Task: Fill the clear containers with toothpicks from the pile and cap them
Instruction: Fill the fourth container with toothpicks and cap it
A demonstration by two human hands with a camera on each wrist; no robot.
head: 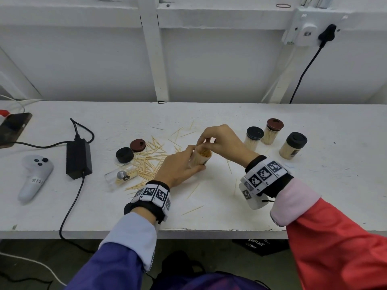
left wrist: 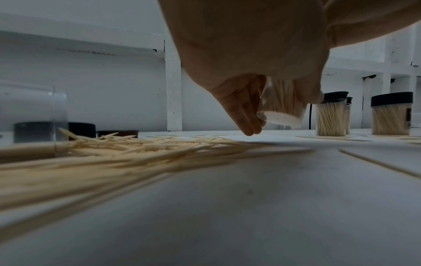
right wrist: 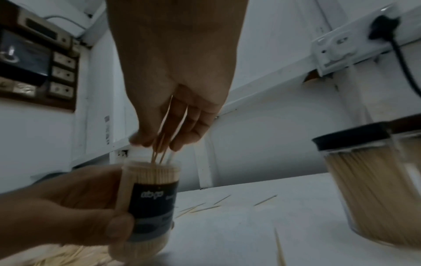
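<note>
Seen only from the right wrist: a dark label with pale lettering on the held container (right wrist: 151, 199), and a few toothpicks (right wrist: 159, 151) pinched in the right hand (right wrist: 173, 100), fingertips curled down, lower ends dipping into the open mouth. Seen only from the left wrist: the clear base of that container (left wrist: 281, 108) lifted off the white table (left wrist: 262, 207) and tilted, with the left hand (left wrist: 246, 59) wrapped round its side. From the head view, both hands meeting at mid-table: left hand (head: 180, 166) gripping the container (head: 202, 156) from the left, right hand (head: 222, 139) arched over its top. Clear plastic cylinder, uncapped, packed almost to the rim with pale wooden sticks standing on end. To the left, the loose pile (head: 149, 162) fanned across the table, with stray sticks scattered nearer the front edge. At the pile's left edge, an open container on its side (head: 118, 176) holding only a few sticks. Behind it, a loose black cap (head: 124, 154) and a loose brown cap (head: 137, 145), side by side. To the right, three full capped containers upright: two black-capped (head: 253, 138) (head: 293, 145) and one brown-capped (head: 273, 130). Far left, a white controller (head: 34, 176) and a black power adapter (head: 78, 158).
</note>
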